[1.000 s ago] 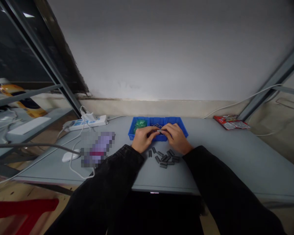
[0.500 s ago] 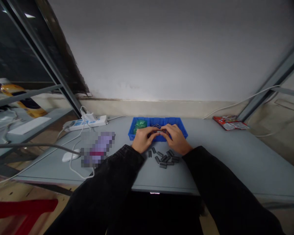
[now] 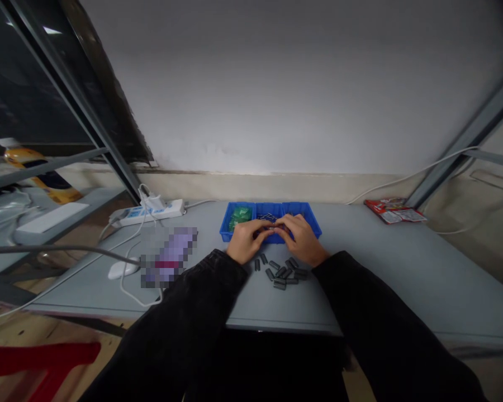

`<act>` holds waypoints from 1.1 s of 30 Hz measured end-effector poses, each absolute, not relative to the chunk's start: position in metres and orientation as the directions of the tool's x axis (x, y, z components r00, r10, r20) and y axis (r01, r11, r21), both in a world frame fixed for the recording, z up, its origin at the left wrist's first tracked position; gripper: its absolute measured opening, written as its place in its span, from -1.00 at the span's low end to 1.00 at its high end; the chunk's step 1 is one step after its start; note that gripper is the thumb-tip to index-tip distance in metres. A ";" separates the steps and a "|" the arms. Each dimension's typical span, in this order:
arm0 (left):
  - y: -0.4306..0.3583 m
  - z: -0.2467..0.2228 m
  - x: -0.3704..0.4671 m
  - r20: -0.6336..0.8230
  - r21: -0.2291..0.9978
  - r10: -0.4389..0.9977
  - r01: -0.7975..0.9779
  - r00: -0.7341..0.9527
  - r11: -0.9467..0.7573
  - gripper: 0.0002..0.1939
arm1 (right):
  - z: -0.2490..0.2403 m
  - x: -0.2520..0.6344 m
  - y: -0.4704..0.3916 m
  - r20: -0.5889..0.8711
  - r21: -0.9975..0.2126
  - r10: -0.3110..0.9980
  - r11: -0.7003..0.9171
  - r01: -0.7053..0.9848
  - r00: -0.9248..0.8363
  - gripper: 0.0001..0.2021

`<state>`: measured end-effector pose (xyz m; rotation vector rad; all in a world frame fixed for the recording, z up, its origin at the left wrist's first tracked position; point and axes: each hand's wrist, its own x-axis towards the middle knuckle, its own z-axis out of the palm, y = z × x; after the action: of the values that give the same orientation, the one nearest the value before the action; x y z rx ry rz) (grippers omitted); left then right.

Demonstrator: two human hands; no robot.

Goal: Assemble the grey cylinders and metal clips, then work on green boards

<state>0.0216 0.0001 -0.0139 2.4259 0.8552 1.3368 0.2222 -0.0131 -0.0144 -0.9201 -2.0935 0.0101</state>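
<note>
1. A small piece (image 3: 272, 228), mostly hidden, was pinched in the nearly closed fingertips of the left hand (image 3: 243, 241) and right hand (image 3: 300, 239).
2. Both hid part of the blue tray (image 3: 269, 207); dark blocks (image 3: 281, 272) lay nearer.
3. Beyond: power strip (image 3: 167, 210) left, red packet (image 3: 376, 209) right, its print unreadable.

My 1 camera feeds me a dim, cool picture. The wall (image 3: 251, 111) is palest low in its middle and darkens toward the upper corners; I can't tell where the lamp sits. A white glint (image 3: 52, 30) shows on the dark pane (image 3: 17, 84). Wide-angle stretch slants the metal post (image 3: 465, 134) at right. Black sleeves (image 3: 193, 301) melt into shadow under the table (image 3: 402, 268). Blocky pixels hide the purple-screened device (image 3: 174, 257). Between the left hand (image 3: 245, 240) and right hand (image 3: 299, 237), the small piece (image 3: 272, 228) reads soft.
</note>
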 end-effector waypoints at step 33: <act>0.002 -0.017 0.020 0.689 0.479 0.607 0.379 0.396 -0.792 -0.80 | -0.016 0.224 -0.013 0.680 -0.333 0.633 0.717 0.612 -0.371 -0.88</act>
<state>0.0201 0.0021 -0.0169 2.4104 0.8703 1.3458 0.2236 -0.0134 -0.0164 -0.9438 -2.0790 0.0314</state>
